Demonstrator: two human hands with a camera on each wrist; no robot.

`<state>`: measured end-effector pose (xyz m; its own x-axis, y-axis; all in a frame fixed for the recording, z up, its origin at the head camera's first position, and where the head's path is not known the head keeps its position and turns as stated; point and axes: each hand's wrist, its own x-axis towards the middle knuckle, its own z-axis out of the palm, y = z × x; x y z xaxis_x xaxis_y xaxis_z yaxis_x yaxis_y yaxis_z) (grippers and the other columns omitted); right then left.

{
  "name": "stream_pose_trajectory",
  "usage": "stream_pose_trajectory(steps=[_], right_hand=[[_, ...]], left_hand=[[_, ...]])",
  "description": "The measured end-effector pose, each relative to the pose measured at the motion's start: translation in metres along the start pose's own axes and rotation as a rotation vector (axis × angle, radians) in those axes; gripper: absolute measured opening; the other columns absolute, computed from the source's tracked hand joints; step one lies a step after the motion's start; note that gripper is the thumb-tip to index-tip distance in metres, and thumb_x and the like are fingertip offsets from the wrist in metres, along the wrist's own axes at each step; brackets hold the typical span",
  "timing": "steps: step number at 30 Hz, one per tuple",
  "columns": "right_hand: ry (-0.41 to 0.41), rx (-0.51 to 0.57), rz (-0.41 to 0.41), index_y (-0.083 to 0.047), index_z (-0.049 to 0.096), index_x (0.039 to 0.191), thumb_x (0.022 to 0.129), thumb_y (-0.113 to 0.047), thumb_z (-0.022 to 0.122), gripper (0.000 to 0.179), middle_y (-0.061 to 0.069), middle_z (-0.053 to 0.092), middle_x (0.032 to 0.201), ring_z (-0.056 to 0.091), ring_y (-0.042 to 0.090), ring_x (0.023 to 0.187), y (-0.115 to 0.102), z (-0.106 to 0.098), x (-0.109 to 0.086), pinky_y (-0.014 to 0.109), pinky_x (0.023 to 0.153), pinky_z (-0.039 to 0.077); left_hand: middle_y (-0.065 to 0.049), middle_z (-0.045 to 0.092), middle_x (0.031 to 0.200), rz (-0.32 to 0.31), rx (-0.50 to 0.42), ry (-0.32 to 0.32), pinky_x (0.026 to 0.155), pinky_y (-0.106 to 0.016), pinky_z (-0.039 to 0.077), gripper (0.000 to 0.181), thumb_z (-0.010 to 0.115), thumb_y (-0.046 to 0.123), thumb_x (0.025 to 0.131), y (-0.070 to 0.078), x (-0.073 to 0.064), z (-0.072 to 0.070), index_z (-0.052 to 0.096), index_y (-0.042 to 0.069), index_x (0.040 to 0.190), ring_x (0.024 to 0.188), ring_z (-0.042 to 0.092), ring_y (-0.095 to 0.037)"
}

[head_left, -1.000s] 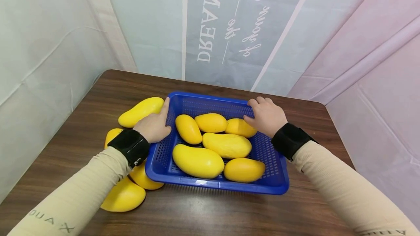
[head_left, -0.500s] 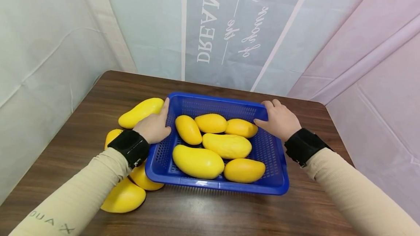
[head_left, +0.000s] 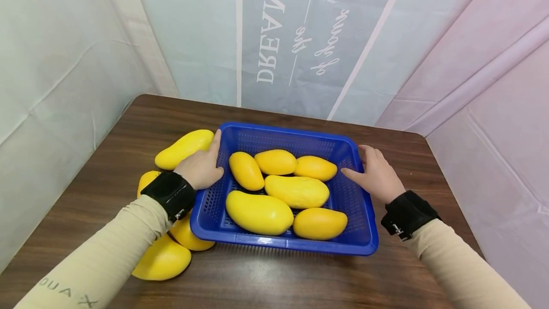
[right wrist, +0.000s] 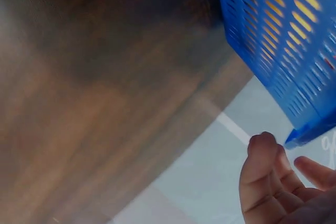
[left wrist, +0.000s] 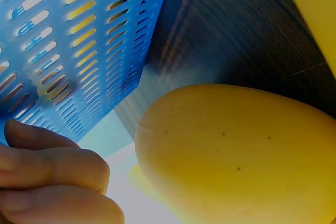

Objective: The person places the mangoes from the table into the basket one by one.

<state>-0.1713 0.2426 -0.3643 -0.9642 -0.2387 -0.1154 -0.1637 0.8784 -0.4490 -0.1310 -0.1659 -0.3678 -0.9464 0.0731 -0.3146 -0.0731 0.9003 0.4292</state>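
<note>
A blue plastic basket with slotted walls sits on the table and holds several yellow mangoes, one a large mango at its front left. My left hand grips the basket's left rim: index finger straight along it, thumb on the inner side, other fingers curled against the outer wall in the left wrist view. My right hand is at the right rim with its thumb reaching over the edge and its fingers outside. In the right wrist view those fingers are loosely extended, with a gap to the wall.
Left of the basket lie more mangoes: one mango at the back, one mango at the front, others partly under my left arm. The brown wooden table ends at a printed backdrop, with white cloth on both sides.
My right hand has moved from the back rim, around the far right corner, to the basket's right side. The left hand, basket and mangoes stay put.
</note>
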Motion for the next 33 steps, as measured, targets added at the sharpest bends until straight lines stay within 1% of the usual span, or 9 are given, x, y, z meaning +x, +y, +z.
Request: stream_pose_trajectory(steps=[5, 11, 15, 18, 22, 27, 31, 32, 33], right_hand=[[0.025, 0.126, 0.017, 0.005, 0.019, 0.153, 0.093, -0.049, 0.062, 0.091, 0.028, 0.05, 0.124, 0.055, 0.038, 0.107, 0.011, 0.009, -0.008, 0.049, 0.085, 0.053], [0.013, 0.327, 0.089, -0.003, 0.016, 0.156, 0.095, -0.049, 0.059, 0.088, 0.022, 0.048, 0.124, 0.054, 0.033, 0.107, 0.019, 0.018, -0.016, 0.037, 0.08, 0.055], [0.016, 0.467, 0.125, -0.007, 0.015, 0.157, 0.097, -0.046, 0.058, 0.084, 0.013, 0.046, 0.116, 0.053, 0.019, 0.102, 0.024, 0.024, -0.018, 0.026, 0.078, 0.052], [0.021, 0.584, 0.131, -0.01, 0.014, 0.158, 0.098, -0.043, 0.057, 0.082, 0.006, 0.047, 0.11, 0.056, 0.01, 0.092, 0.027, 0.028, -0.021, 0.022, 0.076, 0.053], [0.003, 0.761, 0.124, -0.013, 0.011, 0.159, 0.099, -0.038, 0.056, 0.079, -0.002, 0.055, 0.105, 0.063, 0.004, 0.085, 0.031, 0.034, -0.023, 0.024, 0.075, 0.056], [-0.039, 0.966, 0.119, -0.018, 0.008, 0.16, 0.1, -0.032, 0.056, 0.078, -0.011, 0.066, 0.105, 0.07, 0.007, 0.087, 0.035, 0.041, -0.025, 0.029, 0.074, 0.059], [-0.043, 1.047, 0.098, -0.021, 0.01, 0.16, 0.101, -0.028, 0.056, 0.075, -0.009, 0.07, 0.102, 0.072, 0.01, 0.085, 0.036, 0.044, -0.025, 0.031, 0.072, 0.06], [-0.043, 1.059, 0.092, -0.022, 0.011, 0.16, 0.101, -0.027, 0.056, 0.075, -0.008, 0.07, 0.103, 0.072, 0.01, 0.086, 0.037, 0.045, -0.025, 0.031, 0.073, 0.06], [-0.044, 1.068, 0.084, -0.022, 0.012, 0.16, 0.101, -0.027, 0.056, 0.074, -0.009, 0.068, 0.109, 0.072, 0.01, 0.088, 0.037, 0.046, -0.025, 0.031, 0.074, 0.06]], left_hand=[[-0.004, 0.052, 0.057, 0.007, 0.002, 0.004, 0.042, -0.026, 0.04, 0.096, 0.051, 0.019, 0.092, 0.0, -0.001, -0.001, -0.019, 0.015, 0.157, 0.042, 0.052, -0.02], [-0.004, 0.052, 0.057, 0.001, 0.001, 0.0, 0.042, -0.026, 0.04, 0.096, 0.051, 0.019, 0.092, 0.001, -0.001, -0.001, -0.02, 0.017, 0.157, 0.043, 0.052, -0.02], [-0.004, 0.052, 0.057, 0.003, 0.008, -0.001, 0.042, -0.026, 0.04, 0.096, 0.051, 0.019, 0.092, 0.001, -0.001, -0.001, -0.02, 0.016, 0.157, 0.043, 0.052, -0.02], [-0.004, 0.052, 0.057, 0.003, 0.011, 0.0, 0.042, -0.026, 0.039, 0.096, 0.05, 0.019, 0.092, 0.0, 0.0, -0.001, -0.021, 0.017, 0.157, 0.042, 0.051, -0.019], [-0.004, 0.052, 0.057, -0.001, 0.007, -0.001, 0.042, -0.026, 0.04, 0.096, 0.05, 0.019, 0.092, 0.001, 0.0, 0.0, -0.021, 0.018, 0.157, 0.042, 0.052, -0.02], [-0.004, 0.052, 0.057, -0.008, 0.004, -0.004, 0.042, -0.026, 0.041, 0.096, 0.05, 0.02, 0.092, 0.001, -0.001, 0.0, -0.021, 0.018, 0.156, 0.042, 0.053, -0.02], [-0.004, 0.052, 0.057, -0.005, 0.008, -0.007, 0.042, -0.026, 0.04, 0.096, 0.05, 0.019, 0.092, 0.002, -0.001, -0.001, -0.022, 0.018, 0.156, 0.042, 0.052, -0.02], [-0.004, 0.052, 0.057, -0.001, 0.01, -0.005, 0.042, -0.026, 0.039, 0.096, 0.05, 0.019, 0.093, 0.002, -0.002, -0.001, -0.021, 0.017, 0.156, 0.042, 0.051, -0.019], [-0.004, 0.052, 0.056, 0.003, 0.012, -0.004, 0.041, -0.025, 0.039, 0.096, 0.05, 0.019, 0.093, 0.002, -0.002, -0.001, -0.021, 0.017, 0.157, 0.041, 0.05, -0.019]])
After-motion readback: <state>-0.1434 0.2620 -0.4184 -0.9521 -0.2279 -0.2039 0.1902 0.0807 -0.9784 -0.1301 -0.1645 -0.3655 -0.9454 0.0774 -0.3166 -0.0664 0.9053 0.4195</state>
